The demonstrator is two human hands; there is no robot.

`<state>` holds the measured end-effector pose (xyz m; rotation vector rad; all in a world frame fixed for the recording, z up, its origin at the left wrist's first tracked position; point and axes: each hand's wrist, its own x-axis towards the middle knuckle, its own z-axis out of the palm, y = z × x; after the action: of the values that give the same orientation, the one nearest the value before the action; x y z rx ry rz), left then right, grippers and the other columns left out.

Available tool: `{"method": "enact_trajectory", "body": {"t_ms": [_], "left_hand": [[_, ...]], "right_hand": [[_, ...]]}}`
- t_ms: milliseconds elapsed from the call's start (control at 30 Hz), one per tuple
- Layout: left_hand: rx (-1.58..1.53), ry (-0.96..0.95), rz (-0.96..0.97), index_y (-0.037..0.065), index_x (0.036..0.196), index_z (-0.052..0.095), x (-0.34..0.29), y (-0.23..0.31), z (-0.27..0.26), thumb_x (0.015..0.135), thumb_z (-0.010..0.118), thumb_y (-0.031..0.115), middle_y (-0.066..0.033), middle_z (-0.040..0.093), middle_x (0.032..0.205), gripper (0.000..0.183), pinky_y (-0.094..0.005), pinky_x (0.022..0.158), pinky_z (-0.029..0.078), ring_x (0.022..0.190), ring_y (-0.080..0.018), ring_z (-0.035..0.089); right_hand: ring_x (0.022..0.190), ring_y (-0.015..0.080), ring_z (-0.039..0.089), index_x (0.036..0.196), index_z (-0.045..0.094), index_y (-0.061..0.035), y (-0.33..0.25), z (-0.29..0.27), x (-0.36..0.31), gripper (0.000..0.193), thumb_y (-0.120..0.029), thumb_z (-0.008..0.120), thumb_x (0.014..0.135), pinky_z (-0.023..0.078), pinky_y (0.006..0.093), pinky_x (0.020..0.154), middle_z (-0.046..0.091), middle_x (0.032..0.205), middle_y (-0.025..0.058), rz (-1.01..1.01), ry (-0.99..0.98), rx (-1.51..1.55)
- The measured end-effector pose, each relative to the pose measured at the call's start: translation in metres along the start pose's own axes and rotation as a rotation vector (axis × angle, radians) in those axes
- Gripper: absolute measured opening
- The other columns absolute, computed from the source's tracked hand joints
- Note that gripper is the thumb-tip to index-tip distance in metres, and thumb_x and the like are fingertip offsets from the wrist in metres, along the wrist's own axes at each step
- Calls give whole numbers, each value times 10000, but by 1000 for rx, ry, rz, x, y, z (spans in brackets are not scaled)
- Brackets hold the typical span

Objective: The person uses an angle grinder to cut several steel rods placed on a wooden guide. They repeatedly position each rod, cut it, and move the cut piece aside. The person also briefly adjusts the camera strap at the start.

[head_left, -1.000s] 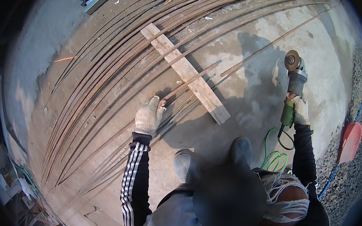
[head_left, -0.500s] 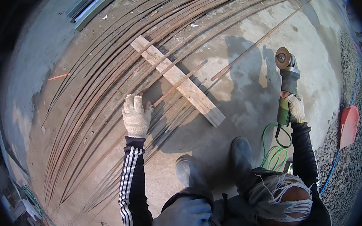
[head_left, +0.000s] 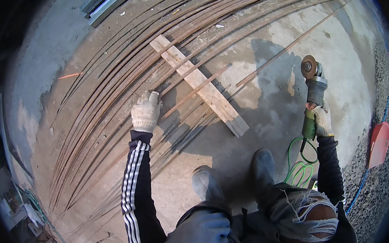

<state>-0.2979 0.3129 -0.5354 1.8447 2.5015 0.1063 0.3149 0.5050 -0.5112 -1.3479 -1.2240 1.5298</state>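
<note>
Observe a concrete floor [head_left: 339, 85] beneath the left hand [head_left: 146, 112] and the right hand [head_left: 322, 122], patched with shadow and sunlight. Record long rusty bars [head_left: 104, 99] around the left hand, fanned from behind-left of it to far ahead and right. Note a gravel strip [head_left: 372, 198] to the right of and behind the right hand. Find a wooden plank [head_left: 216, 103] ahead and right of the left hand, with several bars lying across it. Log an angle grinder [head_left: 317, 91] in the right hand, with gloved fingers wrapped firmly about the green handle [head_left: 309, 123] and the head pointing away. Record a red scoop-shaped piece [head_left: 380, 144] right of the right hand, slightly behind. Find grey boots [head_left: 204, 183] behind and between both grips. Note a green cord [head_left: 288, 156] looped on the ground, left of and behind the right hand. Assess the left hand as gloved, with curled fingers at a bar; cannot tell pinching from mere touching. Note an orange stick [head_left: 70, 76] well ahead and left of the left hand. Record a brown cutting disc [head_left: 309, 66] on the grinder's tip, ahead of the right hand
</note>
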Motion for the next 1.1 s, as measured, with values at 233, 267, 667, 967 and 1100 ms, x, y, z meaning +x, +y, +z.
{"method": "enact_trajectory", "body": {"t_ms": [233, 267, 667, 967, 1100], "left_hand": [[-69, -62, 20, 102, 1214, 672, -6, 5, -2, 894, 769, 217, -175, 725, 1132, 354, -495, 795, 598, 968, -403, 732], [-93, -16, 33, 97, 1204, 672, -2, 3, -5, 893, 767, 205, -176, 725, 1115, 343, -494, 785, 595, 956, -404, 732], [-374, -66, 65, 81, 1078, 649, -48, 37, -23, 857, 768, 122, -127, 700, 1012, 254, -465, 735, 583, 894, -368, 733], [-472, -87, 18, 48, 1139, 631, -77, 61, -11, 871, 744, 89, -156, 726, 1064, 294, -445, 772, 594, 954, -358, 750], [-535, -96, -20, 40, 1124, 640, -63, 48, -18, 906, 729, 107, -192, 725, 1048, 245, -453, 786, 592, 967, -396, 734]], "right_hand": [[841, 175, 693, 1113, 650, -37, 1, -17, 9, 211, -151, 693, 941, 580, 307, 752, 742, 1039, 108, 58, 52, -45], [840, 174, 694, 1117, 647, -39, 0, -17, 11, 215, -153, 693, 941, 581, 306, 751, 741, 1036, 104, 38, 42, -96], [893, 185, 705, 1150, 663, -25, 15, -20, 15, 235, -166, 701, 966, 584, 303, 790, 740, 1052, 96, 48, 23, -25], [942, 180, 714, 1197, 670, -13, 11, -15, 13, 281, -186, 693, 977, 584, 308, 810, 755, 1082, 100, 100, -2, -68], [910, 179, 707, 1289, 615, -32, 7, -14, 12, 354, -170, 679, 969, 585, 311, 794, 736, 1094, 92, 49, -9, -74]]}}
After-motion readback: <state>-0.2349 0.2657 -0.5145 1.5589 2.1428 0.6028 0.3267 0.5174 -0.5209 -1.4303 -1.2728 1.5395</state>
